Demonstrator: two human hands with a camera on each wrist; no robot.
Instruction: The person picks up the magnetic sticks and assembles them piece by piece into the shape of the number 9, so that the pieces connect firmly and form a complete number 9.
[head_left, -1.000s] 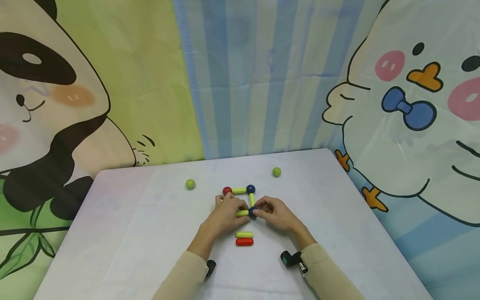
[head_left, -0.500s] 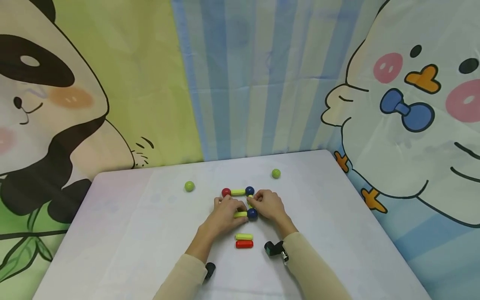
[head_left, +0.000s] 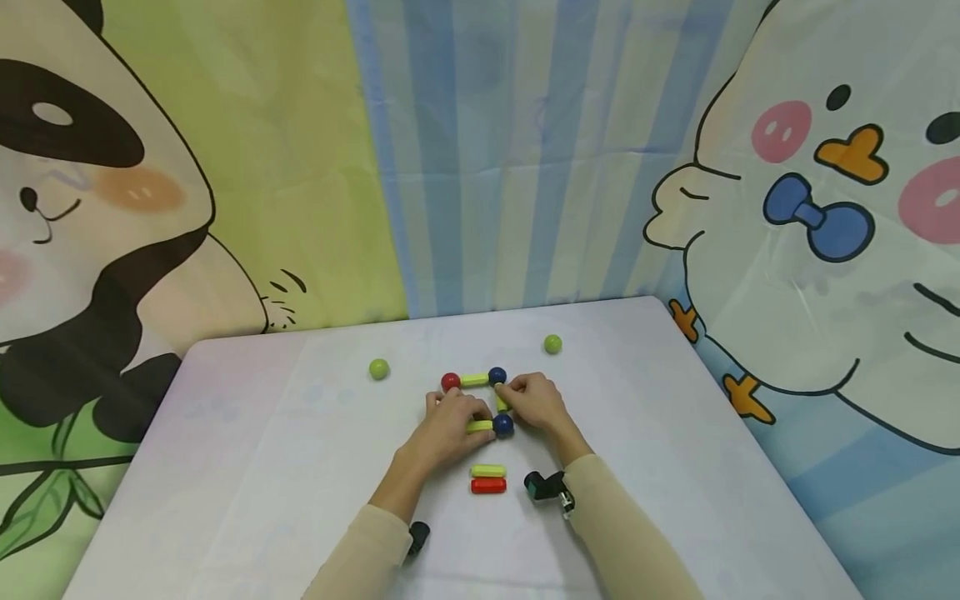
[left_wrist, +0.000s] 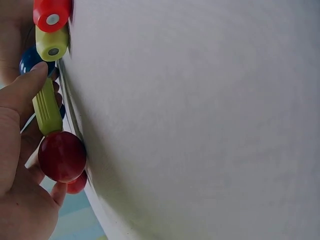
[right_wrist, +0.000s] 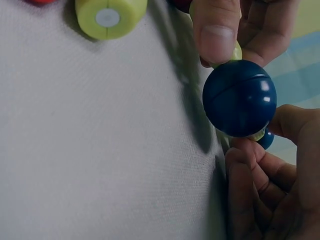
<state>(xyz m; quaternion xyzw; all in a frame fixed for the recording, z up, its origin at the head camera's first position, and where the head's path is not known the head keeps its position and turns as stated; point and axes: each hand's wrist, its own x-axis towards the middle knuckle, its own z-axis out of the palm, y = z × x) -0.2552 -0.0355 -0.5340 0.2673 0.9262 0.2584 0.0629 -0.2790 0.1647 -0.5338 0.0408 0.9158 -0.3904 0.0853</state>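
Note:
Yellow-green magnetic rods and balls form an open frame on the table. My left hand [head_left: 447, 427] grips the near rod [head_left: 480, 426], thumb on its side, between a near blue ball [head_left: 503, 425] and a dark red ball [left_wrist: 62, 156] that the hand hides in the head view. My right hand [head_left: 536, 402] pinches the right-side rod [head_left: 502, 404], which joins that blue ball to a far blue ball [head_left: 497, 376]. A far rod [head_left: 474, 380] runs from there to a far red ball [head_left: 450, 382], just beyond my left fingers.
Nearer the body lie a loose yellow-green rod [head_left: 488, 471] and a red rod [head_left: 488, 485], side by side. Two green balls stand farther back, one on the left [head_left: 378, 368] and another on the right [head_left: 552, 344]. A printed curtain [head_left: 495, 167] hangs behind the table.
My right hand has left the near blue ball and moved forward onto the right-side rod, which it now pinches. The left hand keeps its grip on the near rod.

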